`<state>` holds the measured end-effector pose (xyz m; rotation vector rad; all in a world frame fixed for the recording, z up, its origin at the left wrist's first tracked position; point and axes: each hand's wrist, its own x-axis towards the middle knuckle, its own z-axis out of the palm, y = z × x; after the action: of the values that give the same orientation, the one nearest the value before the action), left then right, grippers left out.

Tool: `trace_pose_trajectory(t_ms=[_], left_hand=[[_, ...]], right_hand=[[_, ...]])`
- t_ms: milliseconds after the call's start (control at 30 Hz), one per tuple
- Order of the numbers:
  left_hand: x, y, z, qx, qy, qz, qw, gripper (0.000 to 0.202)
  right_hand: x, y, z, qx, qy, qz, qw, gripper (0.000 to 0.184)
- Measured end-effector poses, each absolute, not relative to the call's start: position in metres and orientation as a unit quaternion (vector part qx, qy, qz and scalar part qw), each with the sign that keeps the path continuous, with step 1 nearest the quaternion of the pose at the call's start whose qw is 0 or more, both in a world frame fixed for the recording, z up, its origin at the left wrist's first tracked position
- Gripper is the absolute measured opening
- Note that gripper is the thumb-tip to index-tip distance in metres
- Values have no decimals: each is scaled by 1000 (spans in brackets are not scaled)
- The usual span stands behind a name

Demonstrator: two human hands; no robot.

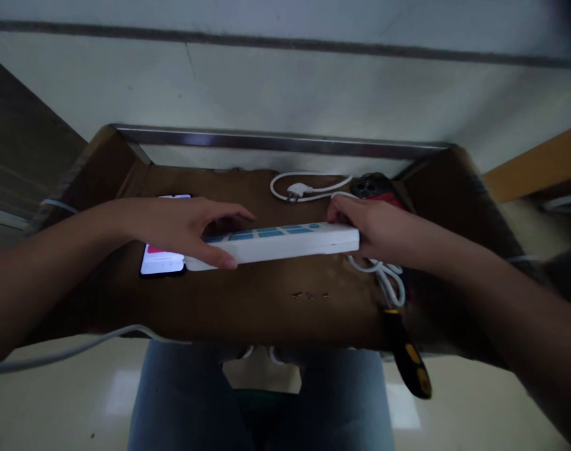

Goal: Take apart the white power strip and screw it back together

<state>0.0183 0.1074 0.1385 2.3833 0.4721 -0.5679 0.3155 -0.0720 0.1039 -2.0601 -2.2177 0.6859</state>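
A white power strip (285, 244) with blue socket faces is held level above the brown work surface. My left hand (186, 228) grips its left end, thumb along the near side and fingers over the far side. At the other end, my right hand (365, 222) has its fingers closed round the strip. The strip's white cord (384, 269) lies bundled below my right hand, and a white plug (298, 190) rests behind the strip. Several small screws (308, 295) lie on the surface in front of it.
A lit phone (163, 263) lies under my left hand. A screwdriver (410, 357) with a black and yellow handle juts over the near edge at right. Behind my right hand is a dark object with round lenses (372, 186). Raised brown sides (464, 188) and a metal rail (280, 143) bound the surface.
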Motion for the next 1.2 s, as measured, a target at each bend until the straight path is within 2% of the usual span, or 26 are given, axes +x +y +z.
trace_pose_trajectory(t_ms=[133,467,600,667,867,1200], left_hand=[[20,95,132,910,177,-199,318,82],[26,89,97,972,97,-82,200,86],[28,88,96,978,90,-76,173,87],[28,89,96,979,86,-75,169,88],[26,91,97,974,91,-85,187,92],[25,92,106,967,112,-100,205,92]], right_hand=[[317,-75,103,-662,-720,208,-6,46],[332,-80,106,-606,-770,201,-3,72],[321,-83,111,-599,-786,144,51,114],[314,-82,106,-604,-783,140,45,125],[310,-77,96,-601,-781,169,6,101],[311,-76,99,-597,-782,175,23,98]])
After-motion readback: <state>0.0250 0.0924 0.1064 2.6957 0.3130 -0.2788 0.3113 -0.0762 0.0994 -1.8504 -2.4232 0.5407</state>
